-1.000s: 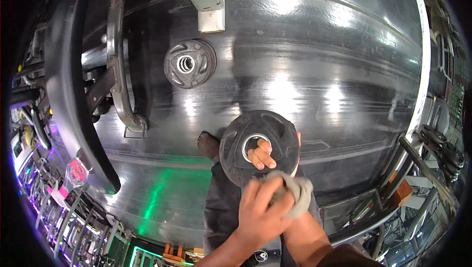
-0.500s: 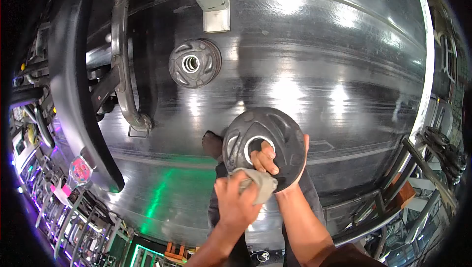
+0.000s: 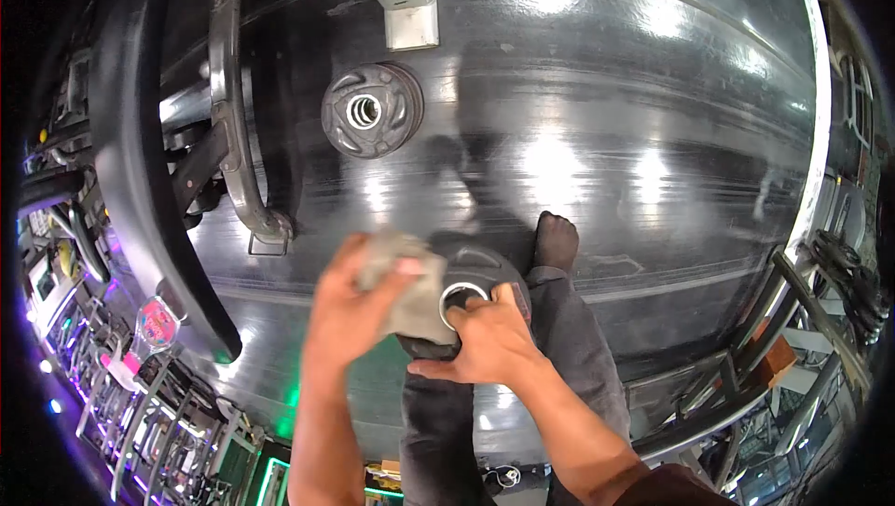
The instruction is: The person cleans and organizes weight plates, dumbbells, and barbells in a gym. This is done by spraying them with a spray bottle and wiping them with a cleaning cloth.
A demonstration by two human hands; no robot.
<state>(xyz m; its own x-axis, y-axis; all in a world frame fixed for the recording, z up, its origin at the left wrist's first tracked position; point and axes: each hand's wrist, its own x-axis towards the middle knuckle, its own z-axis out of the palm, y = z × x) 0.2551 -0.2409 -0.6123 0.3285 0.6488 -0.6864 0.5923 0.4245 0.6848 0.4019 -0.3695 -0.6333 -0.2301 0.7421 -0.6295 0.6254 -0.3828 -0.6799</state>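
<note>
A dark weight plate (image 3: pixel 480 264) with a pale metal ring round its centre hole is in front of my legs. My right hand (image 3: pixel 489 338) grips it, fingers hooked into the hole and thumb along the near edge. My left hand (image 3: pixel 350 306), blurred by motion, is closed on a grey-beige cloth (image 3: pixel 406 296) that covers the plate's left side. Farther off, a stack of similar weight plates (image 3: pixel 373 113) lies on the floor, their holes lined up.
A grey steel foot (image 3: pixel 410 26) stands beyond the stack. On the left are a long black padded bench (image 3: pixel 140 152) and a bent metal frame (image 3: pixel 238 161). A clear bottle with a pink label (image 3: pixel 157 324) is near the pad's end. My foot (image 3: pixel 557 240) rests right of the plate.
The plate has come lower and left, closer to my legs. My right hand has shifted from behind it to its front near side. My left hand has moved left and up with the cloth.
</note>
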